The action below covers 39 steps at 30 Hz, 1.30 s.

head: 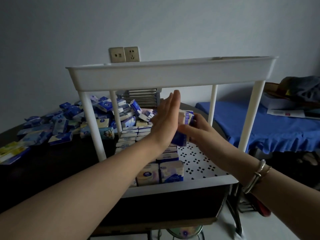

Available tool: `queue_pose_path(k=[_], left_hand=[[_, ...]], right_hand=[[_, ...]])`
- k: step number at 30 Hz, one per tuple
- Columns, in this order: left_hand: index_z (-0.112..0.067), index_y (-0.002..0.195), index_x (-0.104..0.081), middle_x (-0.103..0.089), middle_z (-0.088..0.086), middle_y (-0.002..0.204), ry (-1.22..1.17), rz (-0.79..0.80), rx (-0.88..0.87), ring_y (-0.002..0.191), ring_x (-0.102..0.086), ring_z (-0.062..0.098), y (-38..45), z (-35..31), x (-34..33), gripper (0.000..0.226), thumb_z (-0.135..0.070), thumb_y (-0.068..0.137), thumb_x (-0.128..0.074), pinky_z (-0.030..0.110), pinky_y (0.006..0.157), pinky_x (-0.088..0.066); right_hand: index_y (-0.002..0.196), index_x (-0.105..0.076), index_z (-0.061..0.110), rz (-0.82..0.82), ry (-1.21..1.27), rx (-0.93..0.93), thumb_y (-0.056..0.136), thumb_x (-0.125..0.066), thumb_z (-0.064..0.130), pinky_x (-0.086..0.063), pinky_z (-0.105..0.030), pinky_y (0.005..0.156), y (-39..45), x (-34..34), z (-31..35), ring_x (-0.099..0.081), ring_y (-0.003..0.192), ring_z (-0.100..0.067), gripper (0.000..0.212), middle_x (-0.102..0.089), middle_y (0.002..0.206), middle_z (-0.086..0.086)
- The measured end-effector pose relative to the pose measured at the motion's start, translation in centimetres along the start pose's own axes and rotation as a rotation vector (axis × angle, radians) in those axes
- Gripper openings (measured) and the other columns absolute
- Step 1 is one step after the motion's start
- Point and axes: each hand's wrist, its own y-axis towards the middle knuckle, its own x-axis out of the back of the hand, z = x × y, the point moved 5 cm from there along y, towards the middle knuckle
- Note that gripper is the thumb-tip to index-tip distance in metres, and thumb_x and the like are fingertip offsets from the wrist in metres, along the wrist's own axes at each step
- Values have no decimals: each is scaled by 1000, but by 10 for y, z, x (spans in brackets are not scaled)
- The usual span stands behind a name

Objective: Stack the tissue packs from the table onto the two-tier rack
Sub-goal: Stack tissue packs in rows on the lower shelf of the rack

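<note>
right hand (pixel 195 130) grips a bunch of packs (pixel 186 125) inside the rack's (pixel 171 73) lower tier, left hand (pixel 166 118) flat against them, fingers straight — risk: that loose bunch slips apart and topples the neat rows (pixel 166 168) below — heap (pixel 78 122) waits on the tabletop.

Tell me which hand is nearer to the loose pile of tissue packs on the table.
Left. The left hand, flat and upright, is just right of the pile. The right hand grips packs farther right, beyond the left palm.
</note>
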Motion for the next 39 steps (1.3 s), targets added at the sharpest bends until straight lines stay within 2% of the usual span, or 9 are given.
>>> queue_pose_path(k=[4, 5, 7, 12, 15, 19, 23, 28, 39], left_hand=[[-47, 71, -72, -62, 4, 104, 2, 193, 7, 96, -58, 13, 3, -5, -4, 67, -75, 85, -12, 23, 93, -36], [-48, 91, -72, -63, -6, 116, 55, 164, 3, 107, -57, 5, 7, 0, 0, 65, -65, 92, -10, 17, 96, -34], [-32, 148, -32, -26, -9, 156, 248, 57, -27, 143, -23, 7, 19, 18, 16, 52, -50, 101, -19, 25, 113, -16], [-34, 152, -11, 10, -8, 160, 1185, 140, -21, 147, 15, 18, 27, 64, 42, 54, -50, 101, -16, 49, 117, 8], [-44, 149, 3, 16, -15, 158, 1131, 256, 132, 146, 16, 15, 23, 85, 46, 55, -59, 97, -9, 47, 116, 11], [-45, 149, 4, 16, -17, 157, 1135, 264, 132, 147, 13, 13, 23, 86, 46, 55, -58, 98, -9, 46, 117, 7], [-45, 150, 2, 13, -16, 158, 1125, 258, 118, 147, 12, 13, 23, 87, 46, 55, -58, 98, -9, 46, 118, 7], [-44, 150, 2, 14, -16, 158, 1126, 262, 124, 147, 12, 13, 23, 87, 47, 55, -58, 98, -8, 47, 118, 6], [-43, 150, 5, 14, -15, 158, 1143, 271, 128, 147, 13, 14, 22, 87, 46, 55, -57, 98, -7, 46, 118, 7]], right_hand=[[125, -43, 15, -141, -25, -35, 83, -66, 8, -56, -32, 82, 15, 15, -11, -66, 98, -18, 48, -64, 111, -7], [123, -43, 16, -175, -20, -42, 82, -66, 8, -55, -33, 82, 19, 20, -14, -66, 97, -18, 48, -63, 110, -7], [120, -44, 18, -243, 8, -76, 81, -68, 9, -55, -35, 81, 30, 28, -21, -65, 95, -20, 47, -62, 107, -7], [121, -45, 16, -276, 14, -229, 78, -66, 1, -55, -45, 86, 58, 36, -55, -62, 101, -30, 50, -59, 113, -16], [124, -47, 13, -193, 88, -285, 79, -66, -4, -57, -38, 81, 67, 27, -68, -62, 100, -27, 51, -61, 112, -14], [134, -43, 26, -171, -168, -347, 75, -62, -2, -45, -46, 100, 71, 28, -88, -49, 118, -32, 68, -46, 133, -15], [148, -21, 17, -263, -219, -392, 82, -56, -10, -38, -46, 106, 72, 36, -93, -40, 129, -34, 79, -38, 143, -15], [135, -30, 3, -354, -449, -380, 87, -52, -3, -46, -36, 84, 65, 41, -98, -53, 111, -33, 54, -49, 126, -17], [124, -51, 24, -70, -927, -317, 86, -55, 25, -32, -45, 108, 66, 22, -99, -46, 124, -28, 38, -58, 124, -4]])
